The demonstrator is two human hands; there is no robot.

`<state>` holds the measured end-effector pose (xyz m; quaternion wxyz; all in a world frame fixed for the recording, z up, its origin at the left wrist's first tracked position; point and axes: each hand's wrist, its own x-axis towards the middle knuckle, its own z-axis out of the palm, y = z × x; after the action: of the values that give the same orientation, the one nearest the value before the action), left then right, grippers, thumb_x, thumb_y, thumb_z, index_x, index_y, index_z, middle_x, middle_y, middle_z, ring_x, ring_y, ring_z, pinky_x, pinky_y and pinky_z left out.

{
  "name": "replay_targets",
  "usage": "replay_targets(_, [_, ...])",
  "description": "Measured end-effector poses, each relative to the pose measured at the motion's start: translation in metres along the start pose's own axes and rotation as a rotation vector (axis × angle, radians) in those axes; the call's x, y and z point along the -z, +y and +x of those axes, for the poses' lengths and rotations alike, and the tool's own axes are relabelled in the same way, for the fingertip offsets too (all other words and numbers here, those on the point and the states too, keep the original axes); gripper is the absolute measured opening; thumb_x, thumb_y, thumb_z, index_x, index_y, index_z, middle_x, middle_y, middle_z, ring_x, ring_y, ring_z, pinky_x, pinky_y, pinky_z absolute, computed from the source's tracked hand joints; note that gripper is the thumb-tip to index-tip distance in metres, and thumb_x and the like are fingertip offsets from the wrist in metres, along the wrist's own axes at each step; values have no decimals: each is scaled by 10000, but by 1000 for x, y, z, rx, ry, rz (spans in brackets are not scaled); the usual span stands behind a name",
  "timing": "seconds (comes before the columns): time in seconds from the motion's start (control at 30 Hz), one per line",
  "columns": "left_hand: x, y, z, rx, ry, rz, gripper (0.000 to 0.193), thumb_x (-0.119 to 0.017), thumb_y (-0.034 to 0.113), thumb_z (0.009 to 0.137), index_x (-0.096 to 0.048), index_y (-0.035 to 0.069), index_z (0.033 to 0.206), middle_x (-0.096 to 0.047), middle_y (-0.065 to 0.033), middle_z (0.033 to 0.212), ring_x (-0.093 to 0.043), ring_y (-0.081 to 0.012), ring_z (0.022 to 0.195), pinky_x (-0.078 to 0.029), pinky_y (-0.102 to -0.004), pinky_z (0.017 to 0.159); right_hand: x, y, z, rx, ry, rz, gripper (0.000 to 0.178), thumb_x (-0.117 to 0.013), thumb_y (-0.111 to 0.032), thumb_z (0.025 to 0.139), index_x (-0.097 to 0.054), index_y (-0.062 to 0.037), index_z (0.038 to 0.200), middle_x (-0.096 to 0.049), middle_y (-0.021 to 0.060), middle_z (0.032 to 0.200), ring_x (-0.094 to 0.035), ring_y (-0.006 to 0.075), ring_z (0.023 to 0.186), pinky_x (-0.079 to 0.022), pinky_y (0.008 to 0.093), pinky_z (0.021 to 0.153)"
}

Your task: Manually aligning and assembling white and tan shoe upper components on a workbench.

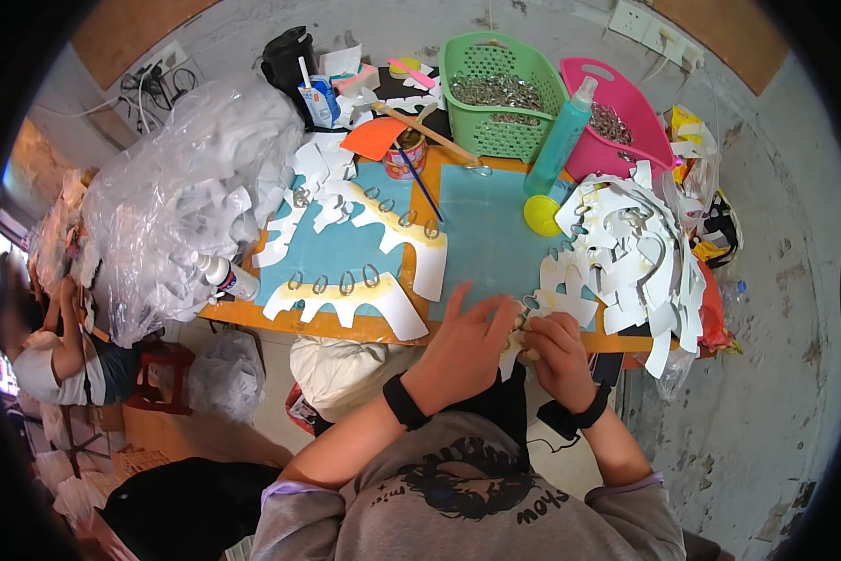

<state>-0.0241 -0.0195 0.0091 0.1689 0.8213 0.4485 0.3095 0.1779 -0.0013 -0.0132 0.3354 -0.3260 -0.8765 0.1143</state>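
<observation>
A: Quick: hands?
B: R hand (pixel 562 357) is closed in a pinch, thumb & fingers on a white pc (pixel 510 359). L hand (pixel 467 348) is half open, fingers spread, tips close to the same pc; can't tell if it grips too.
A: Where's that pc?
B: Btwn the hands, at the near edge of the surface (pixel 229 316), mostly hidden by fingers. A ring (pixel 530 302) shows just beyond the fingertips.
A: What's left of them?
B: Front strip (pixel 350 304), white w/ yellowish patches & metal rings in a row. Back strip (pixel 427 254), same look. Both on blue sheeting (pixel 481 252).
A: R side?
B: Big heap (pixel 626 271) of white pcs, yellow lid (pixel 540 216) just left of it.
A: Back?
B: Green basket (pixel 497 142) & pink basket (pixel 646 154), both w/ metal bits. Teal bottle (pixel 560 138) stands in front, tilted. Can (pixel 403 163) is left of the green one, blue stick (pixel 422 183) leaning out.
</observation>
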Motion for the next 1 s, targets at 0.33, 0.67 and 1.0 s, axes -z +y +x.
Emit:
replay_targets(0.33, [-22,7,-23,-23,128,45,437,-519,-69,715,-460,-30,1146,-638,-96,1041,-521,-266,1231,-220,-606,1092,14,3,-2,-23,-89,74,286,-655,30,663,-648,-33,942,-589,117,1152,-527,346,1070,-418,447,951])
replay_targets(0.67, [-21,11,-19,-75,80,109,357,-499,-28,802,-485,-60,1157,-666,-124,1032,-520,-264,1251,-209,-608,1103,17,8,-6,-68,-92,180,315,-600,54,654,-628,-7,962,-585,153,1153,-529,401,1066,-417,444,980])
replay_targets(1.0, [-33,16,-25,-211,-11,323,293,-518,101,887,-520,-43,1142,-659,-138,1062,-506,-222,1268,-241,-598,1100,17,13,-14,-189,-83,318,510,-544,103,677,-501,-21,1170,-559,164,1219,-450,382,1181,-455,386,909])
